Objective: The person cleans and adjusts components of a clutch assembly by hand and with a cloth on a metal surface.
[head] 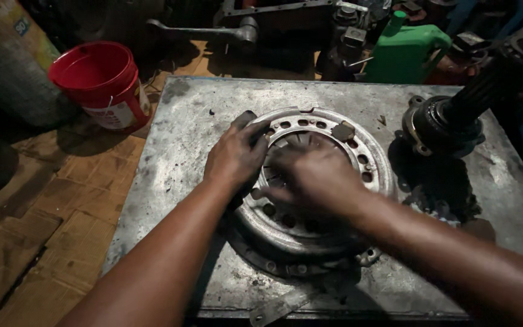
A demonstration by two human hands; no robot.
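Clutch cover (334, 200) lies flat at frame centre on the plate (201, 115), left hand (234, 158) gripping its upper-left rim, right hand (316, 175) spread, blurred, over its hub.

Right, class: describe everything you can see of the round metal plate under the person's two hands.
The round metal plate is a grey, worn, grimy steel disc lying flat on the metal tabletop. A ring of holes runs round its raised rim, thin fingers radiate at its centre, and bolt lugs stick out at the edge. The left hand rests on its left rim; the right hand, blurred, lies over its centre. A darker ring shows beneath its near edge.
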